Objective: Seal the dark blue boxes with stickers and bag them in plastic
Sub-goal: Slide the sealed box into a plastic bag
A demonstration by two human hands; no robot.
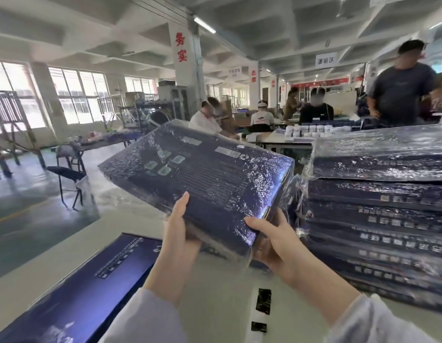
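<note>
Left hand (180, 226) and right hand (269, 241) grip the bagged box (202, 174) at its near edge; I'd level it, then land it square on the right stack (378, 206).

This is a factory packing hall. Workers (210, 117) sit at far tables (284, 141) beyond a red-lettered pillar (184, 70). Bagged boxes (378, 206) stack up at right.

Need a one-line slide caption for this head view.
The left hand and right hand hold a plastic-bagged dark blue box above the white table, beside a stack of bagged boxes.
</note>
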